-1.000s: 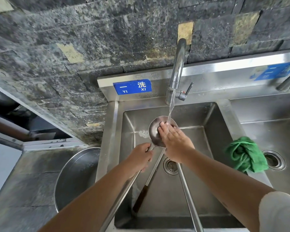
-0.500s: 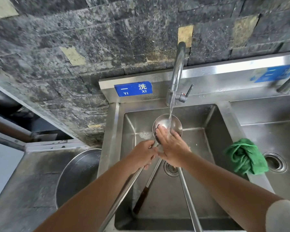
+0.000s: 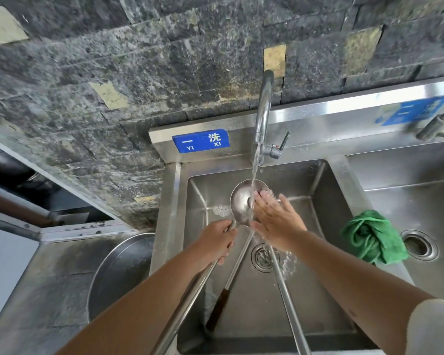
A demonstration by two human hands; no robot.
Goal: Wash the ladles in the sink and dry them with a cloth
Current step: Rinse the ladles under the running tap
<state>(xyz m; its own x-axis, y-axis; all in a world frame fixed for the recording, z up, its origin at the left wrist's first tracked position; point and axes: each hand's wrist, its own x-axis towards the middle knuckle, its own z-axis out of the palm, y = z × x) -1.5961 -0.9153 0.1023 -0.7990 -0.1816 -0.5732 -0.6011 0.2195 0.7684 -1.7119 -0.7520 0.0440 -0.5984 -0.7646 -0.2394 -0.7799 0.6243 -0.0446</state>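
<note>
Ladles are what we are washing, and one ladle is up under the running tap over the left basin of the steel sink, its bowl tilted so the stream lands inside it. Our left hand is closed around its long metal handle just below the bowl, a firm wrap that carries the weight. Our right hand lies open and flat against the bowl's right side, fingers spread in the water, gripping nothing; we judge it to be rubbing the metal clean.

Two more long utensils rest in the same basin: one with a dark handle and one all-metal handle that slants toward the near edge. Both run up toward our hands, and their bowls are hidden, so we cannot tell whether they have been washed. No soap or sponge is visible, only water.

A green cloth sits bunched on the divider between the two basins, well apart from our hands and not yet picked up. A large steel bowl stands on the counter to the left.

By our reckoning we are early to midway: the first ladle is being rinsed, the others may be waiting, and all the drying remains
</note>
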